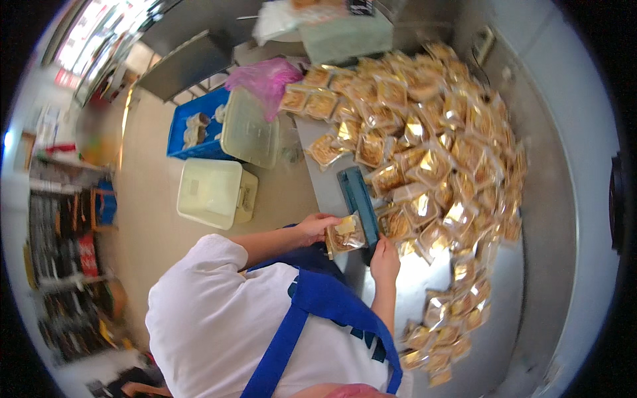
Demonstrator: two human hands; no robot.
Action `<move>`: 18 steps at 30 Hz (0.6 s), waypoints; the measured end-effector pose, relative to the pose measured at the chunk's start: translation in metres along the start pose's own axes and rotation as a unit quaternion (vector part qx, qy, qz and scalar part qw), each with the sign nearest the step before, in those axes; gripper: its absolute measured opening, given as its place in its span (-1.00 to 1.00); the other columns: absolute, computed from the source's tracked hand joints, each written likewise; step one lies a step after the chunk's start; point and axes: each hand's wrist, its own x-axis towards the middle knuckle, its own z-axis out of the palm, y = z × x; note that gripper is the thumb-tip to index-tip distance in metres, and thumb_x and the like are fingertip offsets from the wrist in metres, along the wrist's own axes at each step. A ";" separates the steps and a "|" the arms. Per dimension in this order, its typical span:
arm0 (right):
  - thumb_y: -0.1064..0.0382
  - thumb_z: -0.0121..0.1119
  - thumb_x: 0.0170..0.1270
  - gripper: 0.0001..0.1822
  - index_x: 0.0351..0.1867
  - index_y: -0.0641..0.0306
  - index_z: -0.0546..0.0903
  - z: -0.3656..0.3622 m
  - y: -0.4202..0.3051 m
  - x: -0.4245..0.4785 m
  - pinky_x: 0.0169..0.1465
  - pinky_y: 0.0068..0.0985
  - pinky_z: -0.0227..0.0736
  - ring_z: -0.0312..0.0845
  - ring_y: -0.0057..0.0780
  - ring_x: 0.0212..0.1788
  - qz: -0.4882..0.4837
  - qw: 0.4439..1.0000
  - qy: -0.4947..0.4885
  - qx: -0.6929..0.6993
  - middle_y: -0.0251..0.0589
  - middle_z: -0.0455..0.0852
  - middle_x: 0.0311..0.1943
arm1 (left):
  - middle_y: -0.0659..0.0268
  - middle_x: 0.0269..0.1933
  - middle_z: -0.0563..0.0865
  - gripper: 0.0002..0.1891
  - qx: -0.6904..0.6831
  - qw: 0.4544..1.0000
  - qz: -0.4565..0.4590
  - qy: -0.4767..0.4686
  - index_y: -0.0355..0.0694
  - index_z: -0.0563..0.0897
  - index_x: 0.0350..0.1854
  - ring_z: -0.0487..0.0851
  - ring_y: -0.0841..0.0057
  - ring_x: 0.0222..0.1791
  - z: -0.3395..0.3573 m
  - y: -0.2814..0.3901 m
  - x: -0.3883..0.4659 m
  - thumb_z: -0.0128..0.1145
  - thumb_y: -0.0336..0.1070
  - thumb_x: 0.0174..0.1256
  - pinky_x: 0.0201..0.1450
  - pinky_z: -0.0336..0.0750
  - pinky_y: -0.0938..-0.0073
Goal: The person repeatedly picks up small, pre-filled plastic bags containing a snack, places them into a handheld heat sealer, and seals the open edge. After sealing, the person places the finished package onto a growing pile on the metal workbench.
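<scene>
My left hand (318, 228) holds a clear plastic food pack (346, 234) with a pale label on top and brownish food inside. The pack's right side lies against a blue-green bar device (359, 201), which looks like an impulse heat sealer. At the near end of that sealer, my right hand (385, 258) has its fingers bent around the end of the bar. Part of that grip is hidden from above. Just right of the sealer, many similar packs (428, 164) lie in a large heap on the metal worktop (321, 181).
A smaller group of packs (448, 318) lies at the near right. Left on the floor stand a cream plastic bin (209, 191) and a blue crate (174, 132) with a translucent lid (251, 129) leaning on it. A pink plastic bag (266, 82) lies behind. A metal wall (547, 199) bounds the right side.
</scene>
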 end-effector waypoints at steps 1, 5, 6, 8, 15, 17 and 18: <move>0.10 -0.24 0.41 -0.57 0.11 0.16 0.58 0.005 0.007 0.000 0.12 -0.20 0.38 0.54 -0.07 0.05 -0.009 1.000 0.004 0.005 -0.02 0.64 0.02 | 0.13 0.01 0.63 -0.41 -0.008 1.000 0.011 -0.003 -0.36 0.39 0.19 0.67 0.38 -0.01 -0.002 -0.005 0.001 0.29 -0.18 0.19 0.05 0.59 0.31; 0.07 -0.25 0.41 -0.56 0.11 0.15 0.59 0.006 0.000 0.000 0.14 -0.19 0.36 0.52 -0.06 0.08 -0.008 1.000 0.016 -0.018 -0.03 0.64 0.01 | 0.19 0.01 0.64 -0.48 0.006 0.998 0.053 -0.021 -0.33 0.46 0.14 0.67 0.41 -0.03 -0.007 -0.015 0.001 0.28 -0.19 0.19 0.05 0.59 0.33; 0.07 -0.25 0.41 -0.55 0.11 0.15 0.59 0.009 0.002 -0.001 0.15 -0.19 0.36 0.51 -0.06 0.09 -0.004 0.999 0.026 -0.023 -0.03 0.65 0.02 | 0.20 0.00 0.65 -0.50 0.025 0.998 0.055 -0.016 -0.32 0.47 0.13 0.67 0.42 -0.03 -0.002 -0.010 -0.007 0.28 -0.19 0.20 0.05 0.58 0.33; 0.06 -0.24 0.41 -0.55 0.10 0.14 0.60 0.013 0.009 0.002 0.14 -0.19 0.37 0.51 -0.05 0.09 -0.006 0.999 0.027 -0.018 -0.03 0.65 0.02 | 0.23 0.00 0.65 -0.51 0.056 0.997 0.050 -0.027 -0.29 0.48 0.14 0.67 0.45 -0.04 -0.002 -0.006 -0.005 0.26 -0.18 0.21 0.02 0.58 0.35; -0.03 -0.26 0.41 -0.51 0.05 0.20 0.59 0.006 -0.007 0.000 0.11 -0.14 0.37 0.51 0.03 0.06 0.030 0.994 0.055 -0.094 0.06 0.63 -0.02 | 0.29 -0.12 0.69 -0.50 0.154 0.973 0.012 -0.170 -0.21 0.52 0.12 0.68 0.52 -0.19 -0.018 0.013 0.011 0.26 -0.03 0.22 -0.19 0.59 0.44; -0.05 -0.26 0.41 -0.50 -0.02 0.25 0.61 0.005 -0.002 -0.004 0.07 -0.09 0.39 0.53 0.07 0.01 0.022 0.985 0.080 -0.151 0.11 0.63 -0.06 | 0.29 -0.14 0.69 -0.48 0.199 0.948 -0.034 -0.246 -0.22 0.52 0.11 0.68 0.52 -0.23 -0.012 0.021 0.020 0.27 0.00 0.21 -0.25 0.60 0.45; -0.02 -0.21 0.39 -0.55 -0.04 0.20 0.62 0.002 -0.006 -0.005 0.01 -0.07 0.43 0.55 0.01 -0.02 0.037 0.974 0.079 -0.209 -0.02 0.66 -0.05 | 0.28 -0.16 0.69 -0.48 0.245 0.940 -0.024 -0.236 -0.22 0.53 0.07 0.68 0.53 -0.25 -0.004 0.024 0.021 0.30 0.01 0.17 -0.32 0.61 0.46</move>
